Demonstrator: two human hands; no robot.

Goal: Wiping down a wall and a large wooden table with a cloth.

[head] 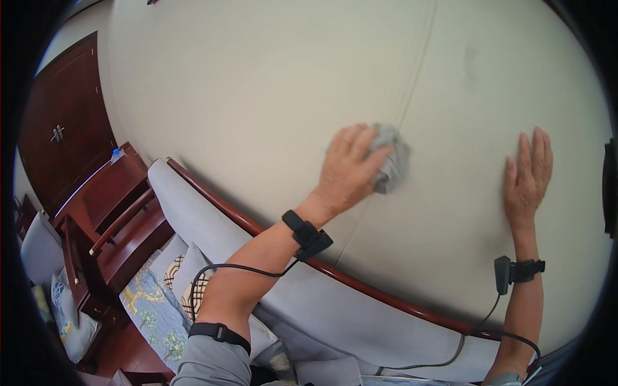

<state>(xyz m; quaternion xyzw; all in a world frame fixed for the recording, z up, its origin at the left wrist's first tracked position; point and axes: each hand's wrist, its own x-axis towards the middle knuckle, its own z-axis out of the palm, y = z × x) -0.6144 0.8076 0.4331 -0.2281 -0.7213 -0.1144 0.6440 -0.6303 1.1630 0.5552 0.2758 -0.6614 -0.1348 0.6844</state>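
My left hand (350, 169) presses a crumpled grey cloth (396, 161) against a pale cream wall (270, 87), beside a thin vertical seam; hand and cloth look slightly blurred. To the right, my right hand (528, 178) rests on the same wall with its fingers pointing up and holds nothing. A faint dark smudge (470, 67) shows on the wall, up and to the left of the right hand. Each wrist wears a black strap with a small device and a cable.
Below the hands runs a grey upholstered sofa back (338, 299) with a dark red wooden rail (357, 284). Patterned cushions (195, 284) lie on the sofa. Dark wooden side furniture (116, 198) and double doors (63, 120) stand at left. Cables from the wrists hang over the sofa back.
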